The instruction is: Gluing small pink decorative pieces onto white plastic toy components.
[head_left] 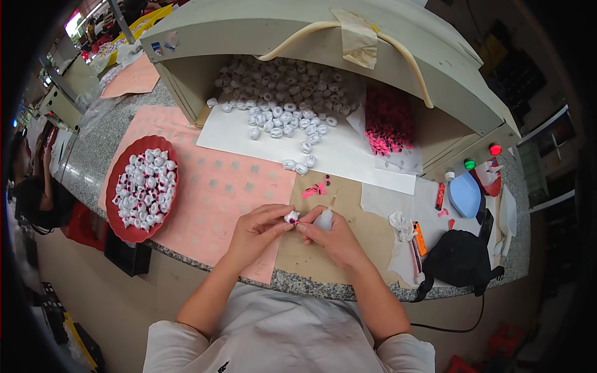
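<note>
My left hand (254, 233) pinches a small, rounded white piece (290, 216) with a dark and pink patch on its near side. Against that patch are the fingertips of my right hand (336, 239), and whether they also grip a tiny pink part is too small to tell. Tucked in the same right hand is a translucent squeeze bottle (324, 219), its thin needle tip pointing up and away. Just beyond both hands, several pink and black bits (315, 189) lie on the brown paper (348, 205).
White pieces (286, 118) are heaped under a grey hood (249, 37), beside a pink pile (390, 124). At left stands a red bowl (132, 235) of white pieces with pink marks. A black bag (457, 258), an orange box (420, 239) and a blue dish (464, 194) lie right.
</note>
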{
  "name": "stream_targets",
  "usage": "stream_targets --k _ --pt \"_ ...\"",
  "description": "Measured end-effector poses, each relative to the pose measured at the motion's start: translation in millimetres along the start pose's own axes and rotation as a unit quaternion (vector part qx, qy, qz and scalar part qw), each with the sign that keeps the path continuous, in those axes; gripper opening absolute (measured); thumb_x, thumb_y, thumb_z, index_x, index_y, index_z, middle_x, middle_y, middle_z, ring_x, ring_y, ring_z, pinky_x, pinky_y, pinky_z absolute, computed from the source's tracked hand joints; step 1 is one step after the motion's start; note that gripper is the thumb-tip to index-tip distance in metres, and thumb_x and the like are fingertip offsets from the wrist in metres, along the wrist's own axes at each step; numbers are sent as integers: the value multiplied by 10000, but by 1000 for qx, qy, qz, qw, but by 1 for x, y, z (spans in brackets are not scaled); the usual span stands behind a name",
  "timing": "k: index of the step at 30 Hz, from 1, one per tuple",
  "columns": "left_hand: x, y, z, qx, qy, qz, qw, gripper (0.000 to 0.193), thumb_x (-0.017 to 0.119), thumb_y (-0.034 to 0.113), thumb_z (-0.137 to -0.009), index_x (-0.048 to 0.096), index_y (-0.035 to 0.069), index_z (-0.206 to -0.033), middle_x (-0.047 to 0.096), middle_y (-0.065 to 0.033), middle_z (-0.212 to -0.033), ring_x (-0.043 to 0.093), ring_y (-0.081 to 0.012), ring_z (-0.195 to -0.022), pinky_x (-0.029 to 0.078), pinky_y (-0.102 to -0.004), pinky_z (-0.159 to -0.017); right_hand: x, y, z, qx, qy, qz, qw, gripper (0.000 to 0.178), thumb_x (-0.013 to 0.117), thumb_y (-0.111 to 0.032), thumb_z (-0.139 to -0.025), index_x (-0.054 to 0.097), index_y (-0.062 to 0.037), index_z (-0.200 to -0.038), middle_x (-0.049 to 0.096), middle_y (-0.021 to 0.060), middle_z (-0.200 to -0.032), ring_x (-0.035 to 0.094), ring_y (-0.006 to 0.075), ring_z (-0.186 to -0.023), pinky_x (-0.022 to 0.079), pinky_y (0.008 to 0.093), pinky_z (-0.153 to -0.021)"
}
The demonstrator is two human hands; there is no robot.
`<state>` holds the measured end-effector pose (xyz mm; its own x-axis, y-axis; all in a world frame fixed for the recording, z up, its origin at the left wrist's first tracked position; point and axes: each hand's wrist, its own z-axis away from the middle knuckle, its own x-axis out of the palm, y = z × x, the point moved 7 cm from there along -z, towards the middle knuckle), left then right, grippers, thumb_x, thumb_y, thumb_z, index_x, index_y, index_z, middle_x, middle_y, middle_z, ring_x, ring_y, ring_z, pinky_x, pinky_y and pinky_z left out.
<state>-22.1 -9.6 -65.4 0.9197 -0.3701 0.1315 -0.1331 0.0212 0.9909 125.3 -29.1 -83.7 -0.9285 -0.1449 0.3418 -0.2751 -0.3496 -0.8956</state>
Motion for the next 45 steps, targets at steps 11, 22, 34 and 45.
stream_targets --k 11,22,34,45 --pt "4 -7 -7 -11 -8 73 997 260 583 -70 -839 595 -18 -1094 582 -106 -1125 587 -176 -1027 505 -283 -884 -1 -10 3 -77 68 109 989 135 661 -74 -837 549 -50 -907 582 11 -852 550 73 -758 462 221 -666" --pt "12 -11 -12 -19 -23 103 994 248 581 -5 -876 557 -24 -1123 591 -79 -1087 572 -152 -1045 466 -273 -899 -5 -18 0 -93 42 81 992 261 697 -66 -805 572 -45 -1033 599 3 -942 551 62 -833 457 212 -715" --pt "18 -6 -16 13 -70 101 992 214 543 -7 -897 539 -30 -1110 584 -101 -1085 578 -167 -1026 462 -303 -903 -6 -15 -1 -91 48 55 993 248 725 -65 -774 584 -49 -977 609 -5 -913 557 50 -810 461 213 -688" --pt "7 -13 -16 -35 -53 121 991 217 556 54 -909 543 -8 -1117 602 -89 -1052 583 -146 -981 471 -296 -883 1 -17 0 -104 71 56 990 243 700 -29 -790 584 -26 -1004 618 21 -928 573 73 -829 478 225 -725"
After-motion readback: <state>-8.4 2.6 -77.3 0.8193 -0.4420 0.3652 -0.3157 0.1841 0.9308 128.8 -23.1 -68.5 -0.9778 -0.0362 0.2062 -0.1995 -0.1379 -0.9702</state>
